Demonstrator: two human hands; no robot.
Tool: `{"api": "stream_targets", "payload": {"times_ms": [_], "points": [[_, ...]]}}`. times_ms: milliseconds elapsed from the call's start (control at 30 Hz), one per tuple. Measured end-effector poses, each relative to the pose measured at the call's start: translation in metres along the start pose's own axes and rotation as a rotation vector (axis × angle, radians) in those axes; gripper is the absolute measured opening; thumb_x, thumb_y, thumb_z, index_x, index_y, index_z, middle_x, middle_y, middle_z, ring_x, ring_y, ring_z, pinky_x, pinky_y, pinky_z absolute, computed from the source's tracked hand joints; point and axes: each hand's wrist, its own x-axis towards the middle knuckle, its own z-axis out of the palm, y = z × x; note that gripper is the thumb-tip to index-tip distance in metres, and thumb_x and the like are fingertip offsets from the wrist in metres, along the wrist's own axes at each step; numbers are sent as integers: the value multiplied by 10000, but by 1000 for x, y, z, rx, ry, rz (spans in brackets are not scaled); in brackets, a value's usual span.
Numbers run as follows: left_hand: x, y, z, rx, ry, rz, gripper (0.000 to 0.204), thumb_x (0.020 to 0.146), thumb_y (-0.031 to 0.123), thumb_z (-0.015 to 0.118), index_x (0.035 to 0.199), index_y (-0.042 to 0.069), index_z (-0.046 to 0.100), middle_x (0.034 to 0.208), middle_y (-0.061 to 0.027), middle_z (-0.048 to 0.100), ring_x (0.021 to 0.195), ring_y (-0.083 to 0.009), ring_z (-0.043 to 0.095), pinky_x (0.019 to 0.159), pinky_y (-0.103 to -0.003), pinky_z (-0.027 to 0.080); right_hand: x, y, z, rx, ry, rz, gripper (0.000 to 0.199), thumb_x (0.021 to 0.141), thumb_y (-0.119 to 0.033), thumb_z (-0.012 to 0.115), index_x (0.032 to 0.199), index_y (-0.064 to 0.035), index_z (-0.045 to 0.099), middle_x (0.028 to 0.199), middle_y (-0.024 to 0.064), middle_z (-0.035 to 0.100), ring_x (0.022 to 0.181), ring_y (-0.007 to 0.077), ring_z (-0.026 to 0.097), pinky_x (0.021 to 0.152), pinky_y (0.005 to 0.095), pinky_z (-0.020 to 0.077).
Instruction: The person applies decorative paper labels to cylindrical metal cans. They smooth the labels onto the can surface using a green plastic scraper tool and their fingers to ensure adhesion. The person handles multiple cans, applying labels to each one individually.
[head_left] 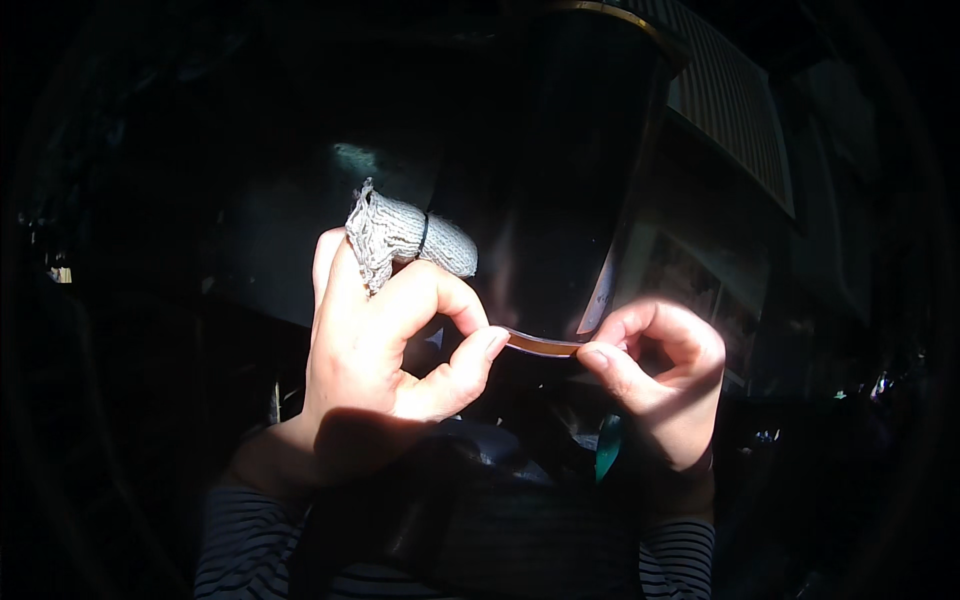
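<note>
A narrow brown strip with pale, shiny edges (543, 346) spans the gap between my two hands, sagging slightly in the middle. At its left end, the thumb and forefinger of my left hand (365, 350) pinch it. The thumb and forefinger of my right hand (665, 375) grip the other end. A grey knitted finger cover (400, 232) with a thin black band round it sits on a finger of my left hand, beyond the pinch. Strong light whitens both hands, so finer detail of the skin and strip is lost.
Beyond the hands stands a large dark, glossy surface (590, 180) with a brownish rim at its top. A ribbed, striped panel (735, 110) lies at the upper right. Below the strip, near my right wrist, is a small green object (608, 448). Deep shadow hides most surroundings.
</note>
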Motion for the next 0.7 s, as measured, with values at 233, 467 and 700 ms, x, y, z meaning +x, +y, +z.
{"api": "stream_targets", "payload": {"times_ms": [233, 467, 700], "points": [[1, -2, 0, 8, -17, 31, 168, 687, 183, 696, 664, 97, 553, 654, 13, 534, 749, -187, 430, 791, -344, 317, 4, 4, 0, -59, 16, -27, 178, 709, -97, 752, 698, -15, 595, 649, 13, 561, 545, 55, 494, 505, 177, 387], [-4, -5, 4, -281, -7, -229, 165, 777, 134, 603, 910, 51, 553, 929, -73, 548, 967, -223, 456, 866, -381, 370, 4, 7, -1, -68, 24, -45, 200, 706, -114, 759, 694, -12, 587, 652, 13, 559, 544, 55, 491, 505, 171, 388], [-1, -10, 18, -420, -100, -170, 750, 830, 368, 622, 1388, 64, 223, 1374, -185, 283, 1208, -312, 320, 1029, -473, 254, 6, 2, 1, -122, 20, -69, 185, 717, -91, 747, 700, -15, 579, 652, 13, 569, 553, 56, 512, 512, 176, 404]]}}
